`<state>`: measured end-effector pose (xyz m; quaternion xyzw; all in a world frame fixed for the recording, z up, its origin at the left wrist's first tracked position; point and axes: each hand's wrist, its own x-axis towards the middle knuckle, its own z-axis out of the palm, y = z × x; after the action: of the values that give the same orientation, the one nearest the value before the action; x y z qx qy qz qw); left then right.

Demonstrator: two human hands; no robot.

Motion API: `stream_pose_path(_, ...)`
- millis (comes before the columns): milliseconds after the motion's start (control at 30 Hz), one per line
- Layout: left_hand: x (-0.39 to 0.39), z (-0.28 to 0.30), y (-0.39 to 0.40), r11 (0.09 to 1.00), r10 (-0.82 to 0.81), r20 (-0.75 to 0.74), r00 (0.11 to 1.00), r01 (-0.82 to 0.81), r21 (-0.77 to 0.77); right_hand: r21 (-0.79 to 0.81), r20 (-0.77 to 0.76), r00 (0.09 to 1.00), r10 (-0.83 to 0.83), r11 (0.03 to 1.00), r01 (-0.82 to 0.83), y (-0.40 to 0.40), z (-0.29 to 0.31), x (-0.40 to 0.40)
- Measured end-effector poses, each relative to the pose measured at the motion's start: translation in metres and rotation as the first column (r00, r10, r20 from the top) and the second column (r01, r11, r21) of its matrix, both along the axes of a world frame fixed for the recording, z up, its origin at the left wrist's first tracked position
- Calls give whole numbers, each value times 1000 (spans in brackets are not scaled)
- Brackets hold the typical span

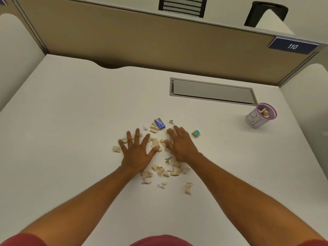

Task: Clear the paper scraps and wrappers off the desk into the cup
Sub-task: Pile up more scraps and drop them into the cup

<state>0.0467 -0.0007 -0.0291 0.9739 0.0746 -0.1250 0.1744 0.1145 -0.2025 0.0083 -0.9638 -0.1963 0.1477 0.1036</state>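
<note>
scraps (155, 143) partly hidden under hands | cup (255, 119) lettering unreadable — contents unclear

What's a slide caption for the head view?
Both hands spread over paper scraps on the desk; cup stands far right.

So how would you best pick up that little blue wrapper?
Pinch the blue wrapper across its two long edges, coming straight down from above. It lies flat on the desk, a narrow rectangle with bare space beside it, just beyond both hands.

Paper scraps (174, 171) mid-desk (71, 112), two wrappers (159, 123) behind them, cup (255, 119) far right holding scraps
</note>
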Motion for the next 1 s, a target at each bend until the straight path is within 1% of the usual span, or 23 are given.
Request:
stream_pose_path(133,-28,-2,-24,984,-177,74,981,179,-25,61,91,993,81,994,-87,0,-8,-45)
stream_pose_path(200,-41,1,-29,972,-228,107,968,233,-37,120,94,991,94,987,-105,-3,-6,-61)
stream_pose_path(300,-55,11,-26,973,-213,184,960,226,-53,268,-12,1000,17,963,-13,-15,10,-67)
stream_pose_path(333,-57,15,-23,975,-206,194,959,217,-38,300,-28,999,-17,954,25,-21,17,-66)
stream_pose_path(367,-57,20,-20,976,-210,174,962,216,-17,309,-34,998,-52,949,60,-26,23,-63)
stream_pose_path(433,-52,29,-14,969,-247,68,967,247,15,267,-76,993,-93,957,110,-34,35,-59)
stream_pose_path(500,-45,35,-15,957,-288,-27,957,289,20,177,-172,983,-71,979,101,-37,41,-56)
stream_pose_path(567,-37,40,-22,946,-316,-87,945,321,47,79,-247,969,-17,996,37,-33,42,-57)
stream_pose_path(633,-32,45,-30,937,-334,-107,936,342,73,-30,-247,969,34,999,-42,-25,38,-58)
stream_pose_path(700,-29,49,-36,939,-335,-64,940,339,61,-106,-210,977,41,992,-65,-17,32,-59)
stream_pose_path(733,-28,50,-39,944,-327,-29,945,328,39,-109,-190,981,25,993,-47,-14,29,-60)
stream_pose_path(833,-25,51,-42,953,-301,45,953,302,-29,-54,-156,987,-44,998,36,-13,21,-65)
stream_pose_path(933,-24,47,-42,943,-328,94,940,332,-22,-3,-98,992,-75,997,75,-15,17,-72)
stream_pose_path(1000,-22,44,-42,949,-308,124,943,314,-26,9,-50,995,-81,997,81,-15,17,-77)
